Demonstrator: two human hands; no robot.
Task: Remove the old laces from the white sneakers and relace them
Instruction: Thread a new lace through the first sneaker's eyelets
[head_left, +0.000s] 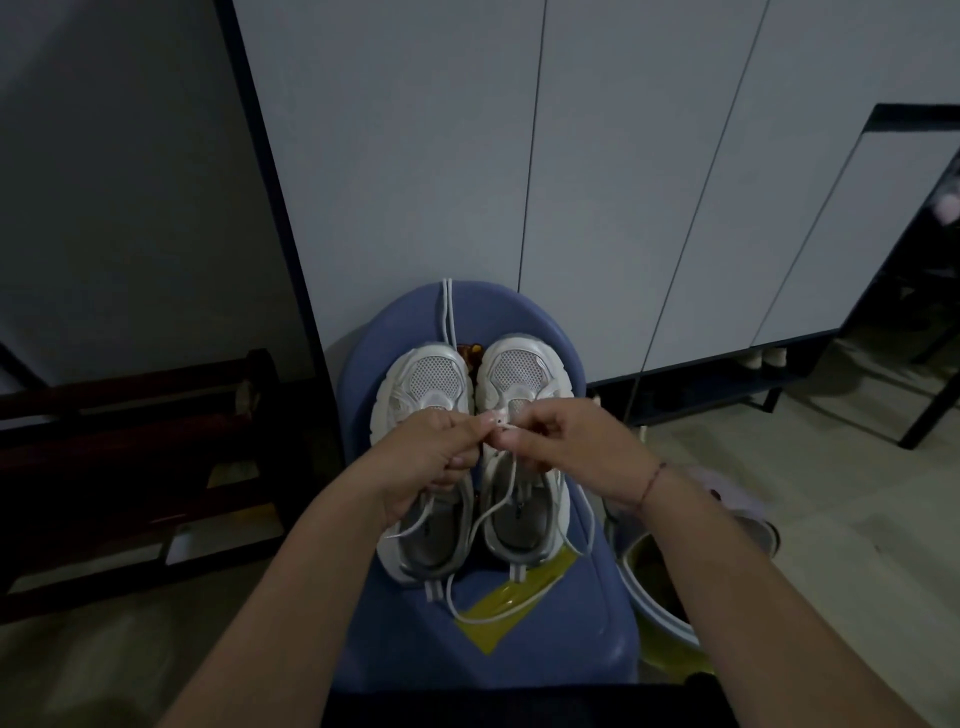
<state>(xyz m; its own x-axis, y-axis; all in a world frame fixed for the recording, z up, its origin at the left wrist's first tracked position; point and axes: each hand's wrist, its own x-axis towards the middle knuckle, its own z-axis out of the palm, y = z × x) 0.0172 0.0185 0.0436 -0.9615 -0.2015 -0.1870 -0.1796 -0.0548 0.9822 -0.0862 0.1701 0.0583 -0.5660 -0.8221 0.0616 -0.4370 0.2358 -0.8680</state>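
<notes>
both hands meet over the right sneaker (522, 371), thumbs almost touching. left hand (436, 452) – fingers curled in, thumb and forefinger pinching the white lace (498, 506) at the eyelet rows. right hand (566, 447) – fingers bent, pinching the same lace just beside the left thumb. from the pinch the lace drops toward us across the shoe opening and onto a yellow tape patch (509, 603) below the wrists. the left sneaker (434, 382) lies under the left hand, touching its mate, toes pointing away from us. both sit on a blue plastic stool (395, 639). beyond the fingertips a second loose lace (448, 312) runs off the far edge of the stool. we note a red string bracelet (652, 483) on the right wrist and a basin (660, 587) outside the right forearm.
</notes>
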